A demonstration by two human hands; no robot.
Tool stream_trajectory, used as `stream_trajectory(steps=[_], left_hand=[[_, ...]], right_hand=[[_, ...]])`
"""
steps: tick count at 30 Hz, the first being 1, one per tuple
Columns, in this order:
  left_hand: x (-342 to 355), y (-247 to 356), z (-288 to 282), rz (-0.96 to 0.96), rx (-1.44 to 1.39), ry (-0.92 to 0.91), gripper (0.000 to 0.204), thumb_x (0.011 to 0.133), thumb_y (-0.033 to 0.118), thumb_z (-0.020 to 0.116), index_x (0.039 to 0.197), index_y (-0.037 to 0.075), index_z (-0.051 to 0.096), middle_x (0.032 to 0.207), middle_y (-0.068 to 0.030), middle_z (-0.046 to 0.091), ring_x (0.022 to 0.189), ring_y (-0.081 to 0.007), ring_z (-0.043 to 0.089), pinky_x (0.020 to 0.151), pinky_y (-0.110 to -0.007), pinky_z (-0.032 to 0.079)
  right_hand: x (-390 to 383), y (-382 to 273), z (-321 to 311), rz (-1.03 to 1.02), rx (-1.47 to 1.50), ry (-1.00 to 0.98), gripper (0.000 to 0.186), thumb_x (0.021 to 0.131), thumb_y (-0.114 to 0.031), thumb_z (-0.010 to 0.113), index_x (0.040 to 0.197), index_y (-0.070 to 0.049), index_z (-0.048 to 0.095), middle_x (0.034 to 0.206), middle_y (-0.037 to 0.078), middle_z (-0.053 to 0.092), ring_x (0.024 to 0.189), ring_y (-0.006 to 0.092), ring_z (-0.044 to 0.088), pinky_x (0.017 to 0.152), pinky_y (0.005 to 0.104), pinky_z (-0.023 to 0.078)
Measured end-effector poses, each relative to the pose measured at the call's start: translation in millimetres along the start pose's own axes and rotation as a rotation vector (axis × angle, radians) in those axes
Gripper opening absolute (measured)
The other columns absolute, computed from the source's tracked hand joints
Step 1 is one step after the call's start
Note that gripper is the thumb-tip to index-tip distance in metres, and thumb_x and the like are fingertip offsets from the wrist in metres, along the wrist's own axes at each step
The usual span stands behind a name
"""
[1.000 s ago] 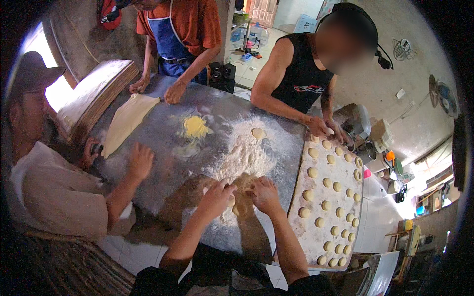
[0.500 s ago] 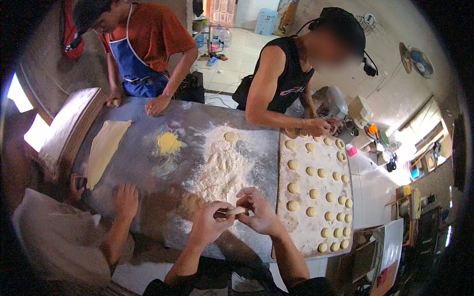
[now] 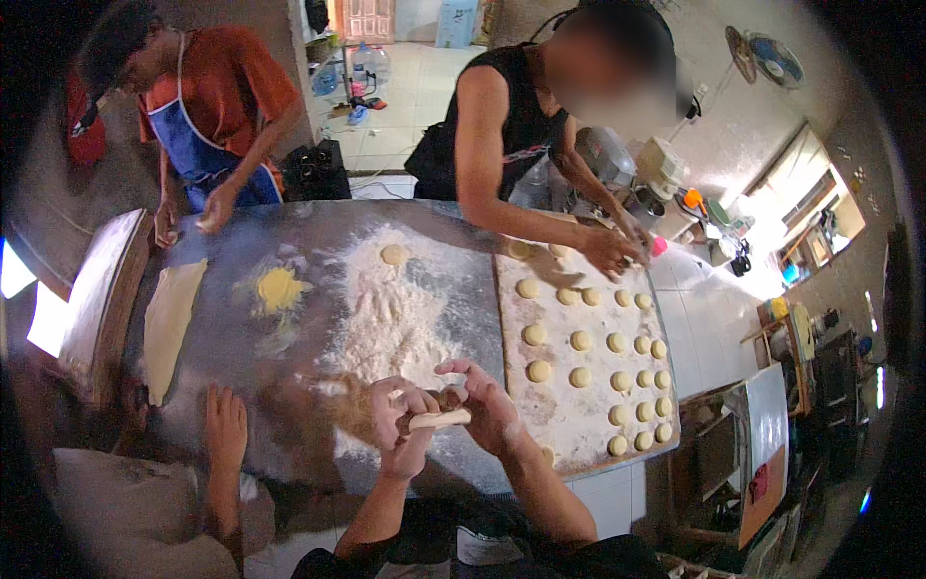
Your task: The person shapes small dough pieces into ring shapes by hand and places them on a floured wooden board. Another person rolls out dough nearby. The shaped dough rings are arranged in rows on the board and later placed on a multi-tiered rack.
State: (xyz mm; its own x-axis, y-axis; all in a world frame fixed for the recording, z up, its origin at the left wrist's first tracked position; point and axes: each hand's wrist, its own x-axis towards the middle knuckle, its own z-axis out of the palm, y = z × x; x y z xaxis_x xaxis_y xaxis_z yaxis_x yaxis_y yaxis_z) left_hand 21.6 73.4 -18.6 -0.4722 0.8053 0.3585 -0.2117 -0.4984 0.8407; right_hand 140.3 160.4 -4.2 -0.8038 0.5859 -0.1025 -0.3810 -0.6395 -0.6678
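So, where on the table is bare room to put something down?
Mostly bare: the table between the dough sheet and the yellow lump, and a narrow strip between the flour and the tray. Crowded: the tray, with its dough rounds, and around the left hand and right hand with a dough piece.

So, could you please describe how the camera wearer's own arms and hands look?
The left hand and the right hand are bare and ungloved. Both forearms are uncovered too, emerging from dark fabric sleeves at the picture's lower edge.

No legible lettering — not anywhere.
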Motion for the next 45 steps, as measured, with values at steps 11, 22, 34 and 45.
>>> stream_trajectory(steps=[11, 22, 34, 45], left_hand=[[-25.6, -30.7, 61.1, -0.11, 0.595, -0.045, 0.058, 0.102, 0.055, 0.029, 0.114, 0.002, 0.051, 0.097, -0.0107, 0.056, 0.085, -0.0205, 0.056, 0.078, -0.036, 0.046], [-26.4, -52.9, 126.6, 0.006, 0.702, -0.095, 0.027, 0.104, 0.026, 0.043, 0.112, 0.002, 0.053, 0.097, -0.0143, 0.061, 0.082, -0.0259, 0.062, 0.074, -0.039, 0.05], [-18.8, -51.0, 169.5, 0.038, 0.784, -0.13, 0.023, 0.1, 0.013, 0.045, 0.119, 0.005, 0.055, 0.094, -0.0186, 0.071, 0.084, -0.0369, 0.072, 0.073, -0.041, 0.057], [-20.7, -64.8, 169.5, -0.208, 0.776, -0.217, 0.029, 0.102, 0.02, 0.041, 0.126, 0.005, 0.049, 0.104, -0.0209, 0.066, 0.083, -0.0403, 0.069, 0.073, -0.043, 0.055]], right_hand=[[-55.4, -27.0, -12.8, -0.101, -0.572, 0.222, 0.048, 0.1, -0.025, 0.046, 0.145, -0.015, 0.034, 0.069, -0.003, 0.048, 0.063, 0.0098, 0.047, 0.061, 0.0246, 0.039], [-95.3, -52.7, -69.8, -0.238, -0.409, 0.205, 0.058, 0.093, -0.035, 0.062, 0.139, -0.011, 0.036, 0.099, 0.01, 0.052, 0.084, 0.0187, 0.052, 0.082, 0.0339, 0.049], [-119.0, -71.3, -81.8, -0.356, 0.198, 0.184, 0.049, 0.095, -0.03, 0.06, 0.132, -0.015, 0.031, 0.105, 0.013, 0.054, 0.092, 0.0196, 0.055, 0.079, 0.034, 0.05], [-123.7, -76.7, -88.8, -0.281, -0.564, 0.342, 0.055, 0.097, -0.057, 0.045, 0.128, -0.013, 0.036, 0.073, 0.003, 0.051, 0.076, 0.021, 0.054, 0.078, 0.034, 0.047]])
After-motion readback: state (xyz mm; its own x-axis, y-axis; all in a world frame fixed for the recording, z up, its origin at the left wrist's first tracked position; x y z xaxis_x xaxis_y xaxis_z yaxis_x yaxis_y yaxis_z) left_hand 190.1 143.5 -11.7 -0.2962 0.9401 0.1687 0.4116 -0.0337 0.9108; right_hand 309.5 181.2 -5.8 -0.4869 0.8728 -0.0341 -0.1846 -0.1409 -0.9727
